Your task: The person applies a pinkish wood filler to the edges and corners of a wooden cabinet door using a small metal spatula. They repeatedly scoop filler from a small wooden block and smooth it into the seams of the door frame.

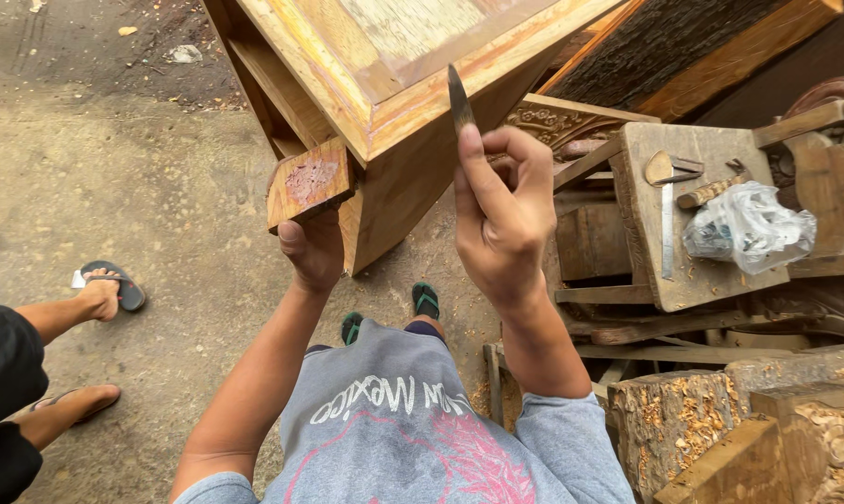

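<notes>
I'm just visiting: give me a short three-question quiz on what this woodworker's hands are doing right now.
1. True or false: the right hand holds a slim dark metal blade pointing up at the pale wooden furniture frame.
2. What does the left hand grip?
A. a small reddish-brown wooden block
B. a paintbrush
C. a saw
3. Fill in: the crumpled clear plastic bag lies on a wooden ____ at the right.

Key: 1 true; 2 A; 3 board.
</notes>
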